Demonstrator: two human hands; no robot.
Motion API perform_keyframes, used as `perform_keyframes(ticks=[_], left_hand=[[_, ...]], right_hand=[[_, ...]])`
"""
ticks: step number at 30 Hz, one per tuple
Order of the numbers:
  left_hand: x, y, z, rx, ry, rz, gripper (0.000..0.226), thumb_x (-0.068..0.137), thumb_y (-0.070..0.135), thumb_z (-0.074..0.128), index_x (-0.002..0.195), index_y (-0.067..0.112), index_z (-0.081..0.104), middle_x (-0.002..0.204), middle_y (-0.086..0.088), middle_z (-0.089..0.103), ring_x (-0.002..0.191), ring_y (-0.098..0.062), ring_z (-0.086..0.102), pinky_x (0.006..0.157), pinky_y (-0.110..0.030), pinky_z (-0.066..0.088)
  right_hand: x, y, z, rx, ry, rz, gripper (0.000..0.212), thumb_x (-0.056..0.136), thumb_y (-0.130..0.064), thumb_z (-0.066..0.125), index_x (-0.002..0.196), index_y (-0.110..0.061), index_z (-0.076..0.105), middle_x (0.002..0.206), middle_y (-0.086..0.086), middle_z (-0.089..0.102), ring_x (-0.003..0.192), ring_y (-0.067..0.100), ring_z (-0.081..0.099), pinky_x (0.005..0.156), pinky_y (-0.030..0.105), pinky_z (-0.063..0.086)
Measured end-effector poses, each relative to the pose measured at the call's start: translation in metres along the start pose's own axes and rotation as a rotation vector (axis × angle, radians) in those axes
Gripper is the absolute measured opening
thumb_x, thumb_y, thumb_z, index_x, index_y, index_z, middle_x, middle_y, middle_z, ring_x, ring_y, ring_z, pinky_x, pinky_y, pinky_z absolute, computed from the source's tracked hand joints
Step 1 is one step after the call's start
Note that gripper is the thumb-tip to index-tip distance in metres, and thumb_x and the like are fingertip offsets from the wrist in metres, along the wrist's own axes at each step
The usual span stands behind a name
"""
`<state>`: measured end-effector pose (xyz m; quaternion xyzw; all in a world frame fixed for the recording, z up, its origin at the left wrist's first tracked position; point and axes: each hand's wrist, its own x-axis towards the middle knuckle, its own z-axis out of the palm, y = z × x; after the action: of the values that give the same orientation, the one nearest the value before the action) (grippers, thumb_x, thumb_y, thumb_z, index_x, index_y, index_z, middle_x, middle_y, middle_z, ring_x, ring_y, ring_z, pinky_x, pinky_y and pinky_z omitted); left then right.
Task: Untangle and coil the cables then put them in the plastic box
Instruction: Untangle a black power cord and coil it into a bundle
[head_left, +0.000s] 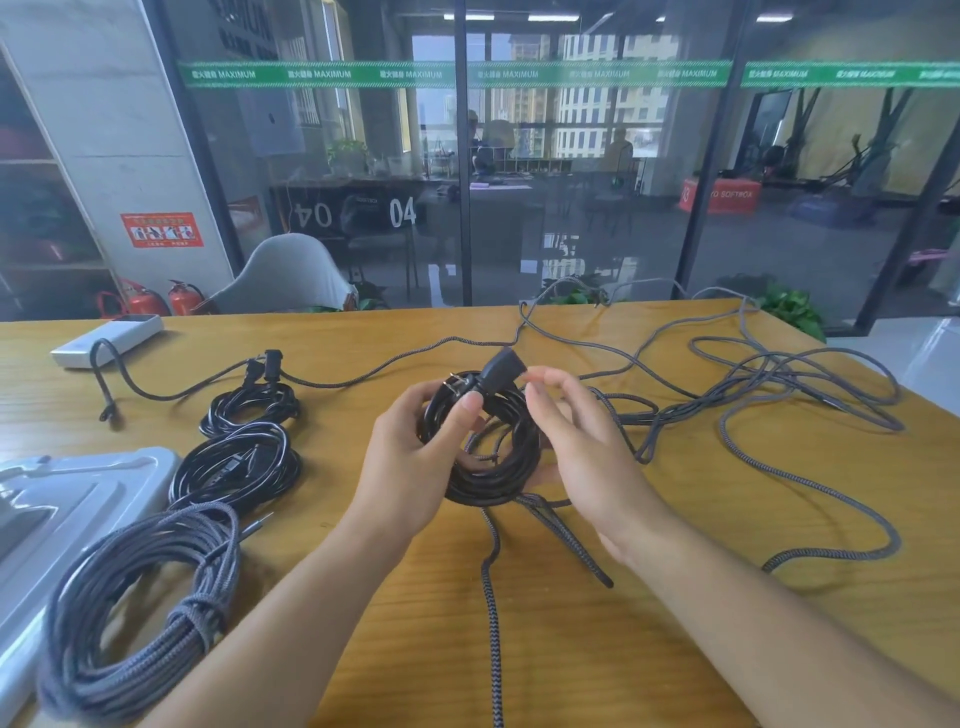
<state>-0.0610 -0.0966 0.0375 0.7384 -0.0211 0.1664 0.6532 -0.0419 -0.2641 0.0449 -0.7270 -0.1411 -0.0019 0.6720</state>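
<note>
Now the left hand (415, 457) grips a black coiled cable (485, 447) above the wooden table (675, 519), thumb pressing its plug (493, 376); the right hand (576, 447) hovers beside it, fingers relaxed and apart, holding nothing.

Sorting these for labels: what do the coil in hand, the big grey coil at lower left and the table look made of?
Black coil: smooth, slightly glossy jacket, likely rubber or PVC. Grey coil: woven speckled sleeve, likely braided fabric, matte. Table: yellowish wood grain, maybe veneer, low sheen.
</note>
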Motion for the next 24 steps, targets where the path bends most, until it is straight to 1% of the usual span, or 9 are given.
perform_keyframes(ticks=[1, 3, 6, 9, 11, 16, 19, 21, 24], left_hand=[[0.002, -0.001, -0.003, 0.004, 0.021, -0.001, 0.029, 0.099, 0.045, 0.063, 0.119, 0.024, 0.067, 0.097, 0.005, 0.077, 0.068, -0.016, 0.074, 0.065, -0.024, 0.053], [0.006, -0.001, -0.010, -0.001, 0.065, -0.001, 0.029, 0.099, 0.046, 0.063, 0.118, 0.025, 0.068, 0.099, 0.006, 0.077, 0.068, -0.014, 0.072, 0.069, -0.028, 0.054], [0.011, 0.001, -0.021, -0.021, 0.118, -0.014, 0.027, 0.100, 0.045, 0.063, 0.116, 0.024, 0.069, 0.099, 0.006, 0.076, 0.066, -0.011, 0.070, 0.071, -0.028, 0.053], [0.016, -0.001, -0.031, -0.037, 0.141, -0.032, 0.023, 0.100, 0.041, 0.065, 0.115, 0.024, 0.070, 0.099, 0.003, 0.076, 0.062, -0.010, 0.068, 0.063, -0.019, 0.053], [0.019, -0.005, -0.035, -0.044, 0.159, -0.045, 0.022, 0.100, 0.039, 0.067, 0.115, 0.024, 0.071, 0.100, 0.000, 0.075, 0.061, -0.010, 0.067, 0.059, -0.016, 0.051], [0.028, -0.017, -0.045, -0.034, 0.229, -0.084, 0.023, 0.102, 0.045, 0.062, 0.113, 0.027, 0.072, 0.092, 0.002, 0.069, 0.069, -0.010, 0.068, 0.075, -0.030, 0.053], [0.033, -0.026, -0.051, -0.023, 0.305, -0.108, 0.020, 0.102, 0.042, 0.062, 0.111, 0.025, 0.071, 0.088, 0.006, 0.068, 0.072, -0.009, 0.071, 0.071, -0.029, 0.049], [0.037, -0.035, -0.055, 0.003, 0.348, -0.133, 0.020, 0.101, 0.037, 0.064, 0.114, 0.022, 0.070, 0.093, 0.005, 0.071, 0.082, -0.010, 0.073, 0.069, -0.027, 0.047], [0.041, -0.045, -0.061, 0.085, 0.373, -0.163, 0.034, 0.097, 0.036, 0.068, 0.128, 0.021, 0.068, 0.111, 0.006, 0.072, 0.102, -0.013, 0.068, 0.079, -0.028, 0.047]], right_hand=[[0.001, 0.000, -0.001, -0.029, 0.003, -0.017, 0.024, 0.104, -0.047, 0.055, 0.127, -0.044, 0.060, 0.116, -0.001, 0.071, 0.103, 0.010, 0.070, 0.087, 0.044, 0.063], [0.001, -0.002, -0.001, -0.077, -0.005, -0.059, 0.032, 0.104, -0.037, 0.061, 0.135, -0.040, 0.058, 0.115, -0.006, 0.070, 0.097, 0.007, 0.071, 0.073, 0.033, 0.063], [0.003, -0.007, 0.003, -0.107, -0.065, -0.063, 0.043, 0.101, -0.026, 0.067, 0.141, -0.038, 0.056, 0.109, -0.005, 0.072, 0.088, 0.015, 0.075, 0.065, 0.027, 0.059], [0.011, -0.007, 0.018, -0.112, -0.133, -0.009, 0.050, 0.100, -0.022, 0.070, 0.145, -0.039, 0.054, 0.111, 0.002, 0.071, 0.084, 0.019, 0.076, 0.064, 0.032, 0.060], [0.020, -0.007, 0.027, -0.121, -0.152, 0.019, 0.050, 0.100, -0.021, 0.070, 0.144, -0.037, 0.055, 0.112, 0.005, 0.071, 0.081, 0.020, 0.076, 0.062, 0.031, 0.059], [0.047, -0.012, 0.049, -0.201, -0.122, 0.048, 0.046, 0.098, -0.014, 0.070, 0.139, -0.032, 0.061, 0.104, 0.007, 0.071, 0.071, 0.020, 0.076, 0.065, 0.031, 0.062], [0.062, -0.004, 0.068, -0.234, -0.114, 0.078, 0.051, 0.096, -0.010, 0.070, 0.142, -0.030, 0.060, 0.100, 0.008, 0.072, 0.071, 0.020, 0.077, 0.076, 0.040, 0.066], [0.068, 0.002, 0.079, -0.235, -0.104, 0.125, 0.052, 0.096, -0.008, 0.069, 0.142, -0.029, 0.059, 0.098, 0.006, 0.071, 0.071, 0.019, 0.078, 0.078, 0.041, 0.066], [0.075, 0.010, 0.090, -0.206, -0.093, 0.191, 0.052, 0.096, -0.006, 0.069, 0.143, -0.026, 0.058, 0.093, 0.004, 0.069, 0.072, 0.019, 0.078, 0.077, 0.040, 0.066]])
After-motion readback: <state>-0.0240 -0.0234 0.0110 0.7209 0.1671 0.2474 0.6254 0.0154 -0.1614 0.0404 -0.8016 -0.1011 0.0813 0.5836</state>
